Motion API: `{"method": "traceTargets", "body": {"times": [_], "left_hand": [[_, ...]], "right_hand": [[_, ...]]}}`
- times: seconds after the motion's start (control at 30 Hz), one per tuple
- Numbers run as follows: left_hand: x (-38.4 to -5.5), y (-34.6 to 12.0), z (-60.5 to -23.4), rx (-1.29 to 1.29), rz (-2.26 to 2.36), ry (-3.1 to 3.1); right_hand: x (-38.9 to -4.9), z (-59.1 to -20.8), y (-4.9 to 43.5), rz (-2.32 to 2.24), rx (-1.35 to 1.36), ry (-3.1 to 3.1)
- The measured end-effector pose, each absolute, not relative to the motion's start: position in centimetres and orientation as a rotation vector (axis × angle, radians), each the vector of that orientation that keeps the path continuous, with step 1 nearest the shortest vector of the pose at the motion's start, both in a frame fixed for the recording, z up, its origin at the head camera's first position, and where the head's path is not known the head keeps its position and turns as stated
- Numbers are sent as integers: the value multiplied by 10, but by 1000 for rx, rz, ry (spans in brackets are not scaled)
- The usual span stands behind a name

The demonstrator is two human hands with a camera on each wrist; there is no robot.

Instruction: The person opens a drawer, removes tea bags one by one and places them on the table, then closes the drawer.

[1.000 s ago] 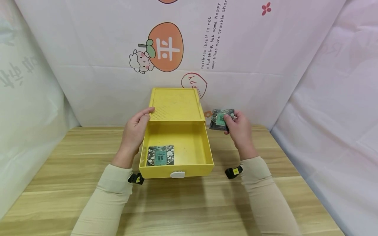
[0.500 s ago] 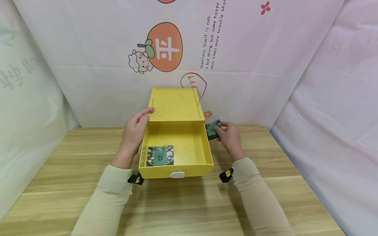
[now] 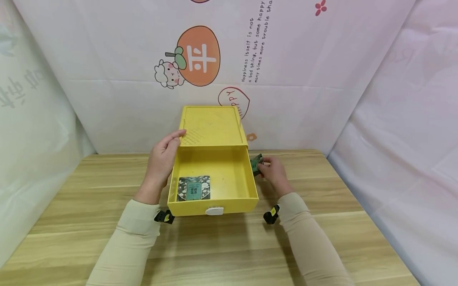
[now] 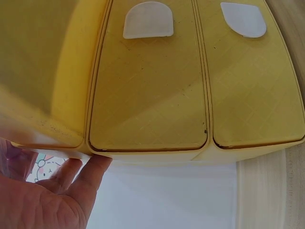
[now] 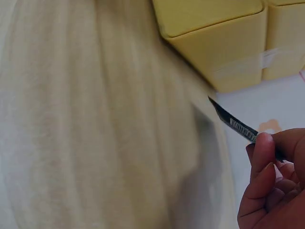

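Observation:
A yellow drawer unit (image 3: 214, 123) stands against the backdrop with its top drawer (image 3: 247, 182) pulled out. In that drawer, at the front left, lies a dark green flowered tea sachet (image 3: 194, 188). My left hand (image 3: 162, 159) rests against the unit's upper left edge; in the left wrist view its fingers (image 4: 90, 174) press on the side wall. My right hand (image 3: 274, 172) pinches a second tea sachet (image 3: 256, 163) between thumb and fingers, beside the drawer's right wall. Seen edge-on in the right wrist view, this sachet (image 5: 236, 125) tilts downward near the unit's lower side.
Below the pulled-out drawer, two closed drawers (image 4: 147, 90) with white handles show in the left wrist view. The unit stands at the back of a wood-grain table (image 3: 214, 254). A white printed cloth (image 3: 297, 47) hangs behind, and more cloth flanks both sides.
My right hand has brought the held sachet leftward and down, from beside the unit's top to beside the drawer's right wall. The left hand, drawer and lying sachet have stayed put.

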State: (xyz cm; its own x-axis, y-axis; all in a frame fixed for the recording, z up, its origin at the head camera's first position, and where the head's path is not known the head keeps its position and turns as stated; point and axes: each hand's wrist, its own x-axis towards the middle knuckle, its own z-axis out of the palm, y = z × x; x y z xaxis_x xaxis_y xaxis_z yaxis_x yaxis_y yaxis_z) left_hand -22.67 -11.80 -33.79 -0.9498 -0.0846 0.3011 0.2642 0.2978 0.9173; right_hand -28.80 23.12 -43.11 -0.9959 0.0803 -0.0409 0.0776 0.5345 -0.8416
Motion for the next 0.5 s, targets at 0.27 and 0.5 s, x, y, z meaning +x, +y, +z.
{"method": "traceTargets", "body": {"times": [0.27, 0.5], "left_hand": [[-227, -118, -339, -157, -1698, -2274], [-227, -118, -338, -161, -1699, -2277]], "right_hand": [[-291, -450, 231, 1110, -202, -2908], [-293, -457, 229, 896, -239, -2994]]}}
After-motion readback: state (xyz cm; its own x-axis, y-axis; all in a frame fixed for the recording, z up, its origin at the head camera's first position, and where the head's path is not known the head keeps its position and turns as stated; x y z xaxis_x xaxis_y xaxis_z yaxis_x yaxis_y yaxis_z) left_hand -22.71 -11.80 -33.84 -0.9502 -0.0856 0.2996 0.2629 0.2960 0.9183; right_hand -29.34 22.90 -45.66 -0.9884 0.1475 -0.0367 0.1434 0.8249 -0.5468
